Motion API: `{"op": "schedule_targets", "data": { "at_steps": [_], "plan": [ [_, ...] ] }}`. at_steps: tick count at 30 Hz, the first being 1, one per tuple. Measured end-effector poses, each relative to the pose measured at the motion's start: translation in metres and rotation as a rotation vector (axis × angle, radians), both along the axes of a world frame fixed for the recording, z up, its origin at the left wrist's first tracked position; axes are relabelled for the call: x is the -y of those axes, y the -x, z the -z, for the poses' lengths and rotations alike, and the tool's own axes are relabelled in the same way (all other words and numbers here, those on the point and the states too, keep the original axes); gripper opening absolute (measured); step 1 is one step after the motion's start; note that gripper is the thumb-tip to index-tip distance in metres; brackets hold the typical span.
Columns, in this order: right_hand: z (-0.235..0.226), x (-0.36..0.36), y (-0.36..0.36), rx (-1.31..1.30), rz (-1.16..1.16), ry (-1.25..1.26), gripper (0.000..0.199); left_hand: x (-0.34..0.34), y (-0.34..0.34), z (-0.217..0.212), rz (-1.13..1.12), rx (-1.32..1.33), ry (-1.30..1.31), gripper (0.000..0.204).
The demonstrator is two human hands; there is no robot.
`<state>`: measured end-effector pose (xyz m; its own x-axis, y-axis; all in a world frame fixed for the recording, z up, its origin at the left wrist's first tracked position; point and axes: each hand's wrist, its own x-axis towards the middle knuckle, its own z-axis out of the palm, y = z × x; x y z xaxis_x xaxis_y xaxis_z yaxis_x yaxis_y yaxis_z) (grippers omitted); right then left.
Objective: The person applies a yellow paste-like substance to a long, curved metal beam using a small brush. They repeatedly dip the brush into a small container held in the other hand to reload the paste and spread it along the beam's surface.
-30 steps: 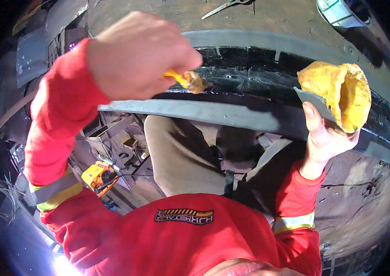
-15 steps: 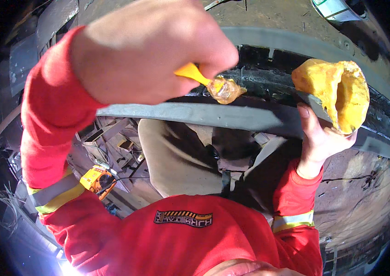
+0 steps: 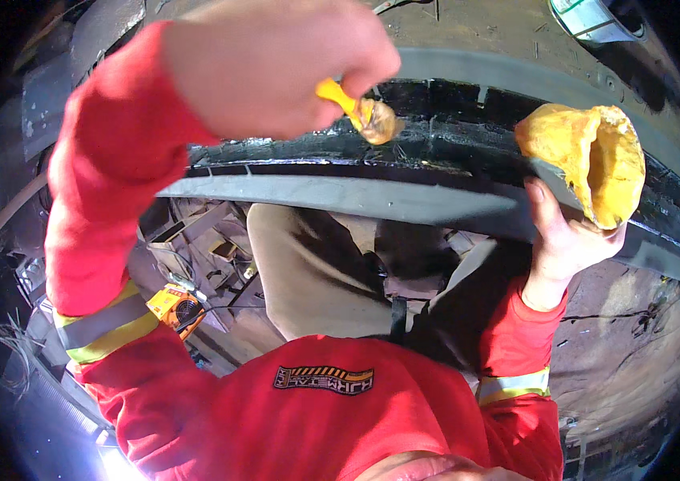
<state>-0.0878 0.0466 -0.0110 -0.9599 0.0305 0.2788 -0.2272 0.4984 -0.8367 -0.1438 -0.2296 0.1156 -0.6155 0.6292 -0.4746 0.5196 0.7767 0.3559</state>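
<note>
Left hand [image 3: 276, 68] was closed around a yellow-handled putty knife [image 3: 360, 112], its paste-loaded tip just over the black coated seam [image 3: 452, 152] of the grey steel beam [image 3: 340, 192]. Right hand [image 3: 568, 240] gripped a flat metal blade [image 3: 552, 180] bearing a big lump of yellow putty [image 3: 584, 160], near the beam's right stretch.

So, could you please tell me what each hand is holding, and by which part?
Left hand grips a brush by its yellow handle; right hand holds a yellow-coated container from below.
</note>
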Motion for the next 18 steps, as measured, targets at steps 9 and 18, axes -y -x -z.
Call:
{"op": "schedule_targets", "data": {
  "at_steps": [9, 18],
  "plan": [
    [0.004, -0.001, -0.004, 0.059, 0.031, 0.124, 0.090, 0.007, 0.001, 0.018, 0.092, -0.048, -0.152, 0.020],
    [0.009, 0.000, -0.007, -0.138, 0.011, 0.225, 0.085, 0.031, -0.020, 0.045, 0.279, -0.169, 0.069, 0.018]
  ]
}}
